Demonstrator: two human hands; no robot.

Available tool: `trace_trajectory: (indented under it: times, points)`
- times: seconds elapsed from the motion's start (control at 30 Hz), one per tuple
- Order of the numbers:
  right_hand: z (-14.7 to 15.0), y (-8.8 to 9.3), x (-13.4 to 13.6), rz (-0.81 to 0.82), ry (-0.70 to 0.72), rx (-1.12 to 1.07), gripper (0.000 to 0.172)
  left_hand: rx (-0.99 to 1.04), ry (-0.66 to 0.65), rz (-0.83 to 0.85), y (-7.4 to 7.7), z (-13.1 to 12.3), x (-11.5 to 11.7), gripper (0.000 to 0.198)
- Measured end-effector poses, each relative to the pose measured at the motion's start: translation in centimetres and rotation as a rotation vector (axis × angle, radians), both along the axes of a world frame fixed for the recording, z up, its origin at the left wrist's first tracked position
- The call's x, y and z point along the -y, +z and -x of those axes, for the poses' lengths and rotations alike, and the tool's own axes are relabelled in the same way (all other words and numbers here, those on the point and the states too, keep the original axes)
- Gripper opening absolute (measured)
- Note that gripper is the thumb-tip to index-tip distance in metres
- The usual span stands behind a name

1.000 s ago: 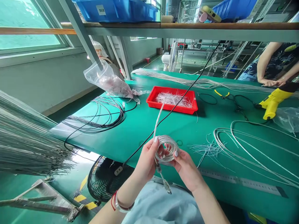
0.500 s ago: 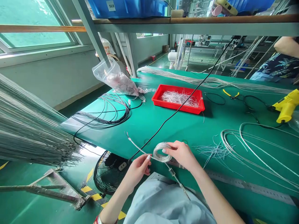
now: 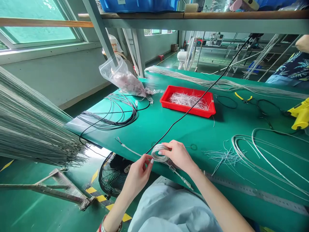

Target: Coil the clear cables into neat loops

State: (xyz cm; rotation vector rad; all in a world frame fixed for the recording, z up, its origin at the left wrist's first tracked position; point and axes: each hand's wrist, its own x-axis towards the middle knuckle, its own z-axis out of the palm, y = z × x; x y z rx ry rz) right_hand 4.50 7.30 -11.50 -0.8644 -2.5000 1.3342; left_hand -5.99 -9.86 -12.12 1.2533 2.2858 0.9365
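A clear-jacketed cable is wound into a small round coil (image 3: 156, 149) above the front edge of the green table. My right hand (image 3: 177, 154) grips the coil's right side between thumb and fingers. Beside it, my left hand (image 3: 141, 169) pinches the cable at the coil's left side. The cable's loose end (image 3: 123, 144), with bare wire tips, sticks out to the upper left beyond my left hand. From under the coil the other end, with a USB-like plug (image 3: 187, 183), hangs toward my lap.
A red tray (image 3: 212, 111) of white offcuts stands on the table (image 3: 145, 129). Coiled black cables (image 3: 116, 125), a plastic bag (image 3: 130, 84), yellow pliers (image 3: 243, 98), a yellow glue gun (image 3: 300, 114) and a steel ruler (image 3: 256, 193) lie around. A black cord crosses diagonally; a fan (image 3: 112, 175) stands below.
Both hands and the coil have shifted slightly left. My left hand is turned more upright, and the loose cable end points further left. The hanging plug end has swung up a little.
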Motion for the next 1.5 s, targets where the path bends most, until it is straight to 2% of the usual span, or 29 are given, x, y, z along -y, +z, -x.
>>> trace_trajectory:
  times: [0.07, 0.17, 0.4, 0.63, 0.8, 0.83, 0.93, 1.0, 1.1, 1.2, 1.5]
  points:
    - [-0.1, 0.1, 0.0, -0.028, 0.001, 0.012, 0.046, -0.108, -0.114, -0.003, -0.2, 0.1, -0.2, 0.025]
    - [-0.3, 0.2, -0.2, -0.068, -0.003, 0.018, 0.046, -0.261, -0.272, 0.004, -0.7, 0.8, -0.6, 0.031]
    - [-0.1, 0.3, -0.3, -0.167, -0.003, 0.016, 0.041, -0.490, -0.427, 0.041, -1.3, 2.1, -2.3, 0.036]
    - [0.0, 0.1, 0.2, -0.256, 0.002, -0.023, 0.046, -0.552, -0.473, 0.110, -0.9, 2.5, -3.3, 0.034]
    - [-2.6, -2.4, 2.7, -0.369, -0.106, -0.037, 0.063, -0.536, -0.479, 0.126, -0.7, 2.7, -3.4, 0.039]
    - [-3.3, -3.1, 3.4, -0.406, -0.130, -0.021, 0.062, -0.532, -0.477, 0.127, -0.7, 2.7, -3.5, 0.041]
    - [-5.1, -4.7, 5.2, -0.527, -0.159, 0.037, 0.034, -0.520, -0.478, 0.130, -0.9, 2.9, -3.6, 0.039]
    - [-5.7, -5.2, 5.7, -0.607, -0.163, 0.062, 0.024, -0.512, -0.481, 0.126, -1.0, 3.0, -3.6, 0.038]
    - [-5.9, -5.4, 5.5, -0.713, -0.181, 0.077, 0.035, -0.508, -0.480, 0.117, -1.2, 3.2, -3.7, 0.039]
    - [-5.7, -5.6, 5.0, -0.776, -0.199, 0.078, 0.038, -0.516, -0.477, 0.116, -1.2, 3.3, -3.9, 0.039]
    - [-6.0, -6.8, 5.0, -0.796, -0.214, 0.038, 0.038, -0.580, -0.468, 0.122, -1.1, 2.9, -3.8, 0.039]
